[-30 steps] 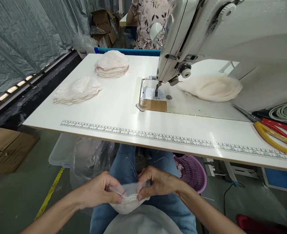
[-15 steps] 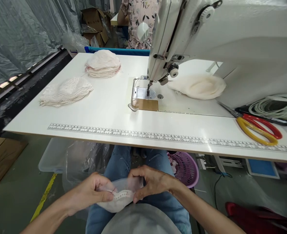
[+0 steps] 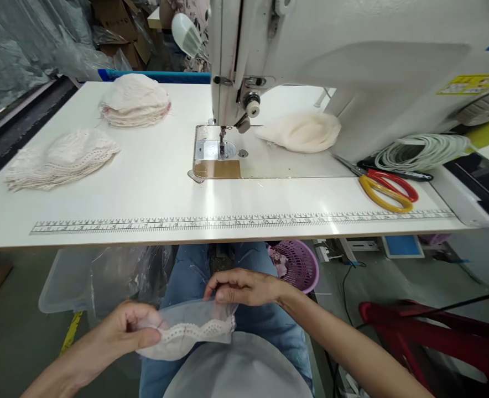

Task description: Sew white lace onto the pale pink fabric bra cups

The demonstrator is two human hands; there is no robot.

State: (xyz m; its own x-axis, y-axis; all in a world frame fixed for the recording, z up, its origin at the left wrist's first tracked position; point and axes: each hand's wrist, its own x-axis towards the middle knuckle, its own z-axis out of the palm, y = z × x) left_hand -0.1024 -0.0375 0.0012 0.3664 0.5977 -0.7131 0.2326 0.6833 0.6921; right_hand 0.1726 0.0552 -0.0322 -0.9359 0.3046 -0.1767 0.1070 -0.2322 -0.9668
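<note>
Over my lap, a sheer white fabric piece with scalloped lace trim (image 3: 194, 330) is stretched between both hands. My left hand (image 3: 134, 330) pinches its left end between thumb and fingers. At the upper right edge, my right hand (image 3: 240, 287) has thumb and fingers closed on the fabric. Above them on the table stands a sewing machine (image 3: 223, 72). Left of its needle lie a stack of lace-edged pieces (image 3: 64, 157) and a stack of round cream pieces (image 3: 135, 100). Cream fabric (image 3: 302, 131) rests beneath the machine arm.
A white table (image 3: 153, 193) with a printed ruler strip (image 3: 244, 222) spans the view. Scissors (image 3: 385, 190) and coiled cord (image 3: 421, 152) lie at right. Below are a purple basket (image 3: 300, 265), a clear bin (image 3: 68, 279) and a red stool (image 3: 435, 337). A person is partly visible behind.
My hands have moved apart, spreading the fabric wider and showing more lace. My right hand has shifted to its upper edge. The view has turned right, showing more of the machine.
</note>
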